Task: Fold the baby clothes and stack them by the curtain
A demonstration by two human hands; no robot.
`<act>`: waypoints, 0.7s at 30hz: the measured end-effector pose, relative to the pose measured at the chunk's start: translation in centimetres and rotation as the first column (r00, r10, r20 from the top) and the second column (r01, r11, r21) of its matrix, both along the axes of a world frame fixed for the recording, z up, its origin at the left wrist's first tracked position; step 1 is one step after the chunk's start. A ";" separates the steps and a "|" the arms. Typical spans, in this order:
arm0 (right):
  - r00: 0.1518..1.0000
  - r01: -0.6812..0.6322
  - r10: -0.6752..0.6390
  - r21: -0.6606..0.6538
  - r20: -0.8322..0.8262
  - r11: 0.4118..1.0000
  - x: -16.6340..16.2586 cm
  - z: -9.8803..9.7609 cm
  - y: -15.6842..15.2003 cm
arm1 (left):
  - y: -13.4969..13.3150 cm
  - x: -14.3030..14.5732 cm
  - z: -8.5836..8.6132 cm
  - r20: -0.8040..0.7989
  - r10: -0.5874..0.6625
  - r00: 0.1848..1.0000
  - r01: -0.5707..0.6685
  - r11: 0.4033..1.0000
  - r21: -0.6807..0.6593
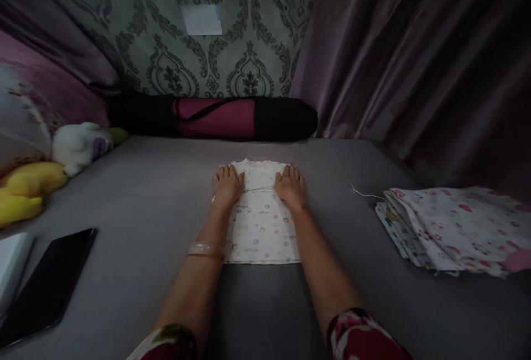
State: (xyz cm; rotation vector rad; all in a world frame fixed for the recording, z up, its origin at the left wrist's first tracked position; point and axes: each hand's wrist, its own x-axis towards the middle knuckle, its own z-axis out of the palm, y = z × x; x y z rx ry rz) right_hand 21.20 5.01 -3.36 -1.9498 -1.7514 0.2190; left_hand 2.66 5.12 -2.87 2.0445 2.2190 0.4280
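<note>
A small white baby shirt (262, 227) with a pastel print lies flat on the grey sheet in front of me. A thin string crosses its upper part between my hands. On its upper left edge rests my left hand (229, 183), palm down with fingers stretched forward. My right hand (290, 184) presses on the upper right edge in the same way, fingers extended. The cloth under both palms is hidden. Neither hand is closed around the fabric.
To the right sits a stack of folded printed cloths (460, 227), with a loose string beside it. A black phone (50, 282) lies at the left, near plush toys (78, 147). Along the patterned wall runs a black and maroon bag (215, 118).
</note>
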 end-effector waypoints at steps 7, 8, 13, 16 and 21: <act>0.966 -0.233 0.236 -0.038 0.102 0.972 -2.1 0.4 -0.3 | -0.6 2.2 0.5 0.000 -0.136 0.991 0.136 0.989 -0.059; 0.965 -0.230 0.236 -0.062 0.119 0.971 -2.3 0.2 -0.4 | -0.6 2.3 0.3 0.007 -0.134 0.991 0.135 0.987 -0.090; 0.964 -0.208 0.222 -0.104 0.150 0.973 -2.3 0.3 -0.7 | -0.5 2.1 0.0 0.017 -0.146 0.989 0.147 0.983 -0.113; 0.957 -0.250 0.261 -0.095 0.125 0.964 -2.6 1.3 -1.0 | -0.6 1.9 0.5 0.045 -0.151 0.988 0.155 0.982 -0.105; 0.911 -0.365 0.382 -0.124 0.154 0.923 -4.1 1.7 -1.6 | -0.4 0.3 3.1 0.122 -0.103 0.987 0.102 0.995 0.014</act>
